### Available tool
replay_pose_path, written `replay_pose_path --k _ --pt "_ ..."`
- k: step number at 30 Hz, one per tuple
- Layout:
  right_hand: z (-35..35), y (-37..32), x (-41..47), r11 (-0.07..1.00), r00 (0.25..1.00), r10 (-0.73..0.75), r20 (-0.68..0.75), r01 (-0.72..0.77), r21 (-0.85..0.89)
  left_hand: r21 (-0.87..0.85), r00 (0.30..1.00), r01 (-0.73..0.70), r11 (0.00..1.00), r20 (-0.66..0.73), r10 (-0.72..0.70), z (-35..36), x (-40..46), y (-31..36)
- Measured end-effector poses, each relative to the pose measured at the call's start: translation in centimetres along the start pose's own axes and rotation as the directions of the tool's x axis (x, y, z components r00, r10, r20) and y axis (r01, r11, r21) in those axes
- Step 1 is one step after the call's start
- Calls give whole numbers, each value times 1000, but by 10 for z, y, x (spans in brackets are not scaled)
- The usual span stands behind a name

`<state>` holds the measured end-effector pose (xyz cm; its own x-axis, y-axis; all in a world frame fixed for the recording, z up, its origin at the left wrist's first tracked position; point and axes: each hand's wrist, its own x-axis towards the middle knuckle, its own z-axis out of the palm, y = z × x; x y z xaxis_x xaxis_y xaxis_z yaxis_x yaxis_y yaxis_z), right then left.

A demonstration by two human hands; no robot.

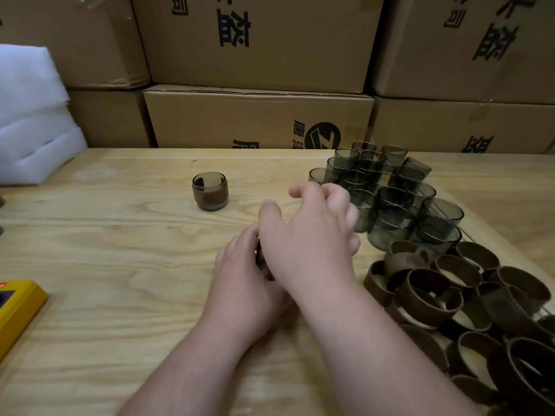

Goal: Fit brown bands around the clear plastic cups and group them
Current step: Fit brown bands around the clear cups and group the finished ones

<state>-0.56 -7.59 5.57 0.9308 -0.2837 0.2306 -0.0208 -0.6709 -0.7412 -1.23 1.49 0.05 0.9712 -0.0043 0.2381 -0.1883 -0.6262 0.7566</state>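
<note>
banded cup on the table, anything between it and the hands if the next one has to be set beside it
Nothing visible. Bare wooden table lies between the hands, left hand and right hand, and the banded cup. The unbanded cups and loose bands sit off to the right.

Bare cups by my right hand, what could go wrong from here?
1. The right hand hovers right beside the crowded bare cups; one already lies tipped at the back, and a brush could topple more.
2. The loose bands lie heaped near the table edge and might slide off.
</note>
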Motion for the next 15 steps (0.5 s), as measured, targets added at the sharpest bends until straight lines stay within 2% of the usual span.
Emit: replay_pose_path --k 4,7,11,15 --pt "-17 -2 4 966 980 98 175 -52 -252 -51 1000 25 998 -4 -25 0 -2 1" --pt "-21 0 5 931 934 202 296 -90 -354 -81 999 39 996 -35 -42 1 -3 -2" --pt "-23 2 8 920 885 268 381 -118 -373 -106 996 72 992 -41 -77 1 -5 0" --pt "-24 3 10 965 926 177 333 -97 -244 -161 997 61 985 -37 -68 2 -3 0"
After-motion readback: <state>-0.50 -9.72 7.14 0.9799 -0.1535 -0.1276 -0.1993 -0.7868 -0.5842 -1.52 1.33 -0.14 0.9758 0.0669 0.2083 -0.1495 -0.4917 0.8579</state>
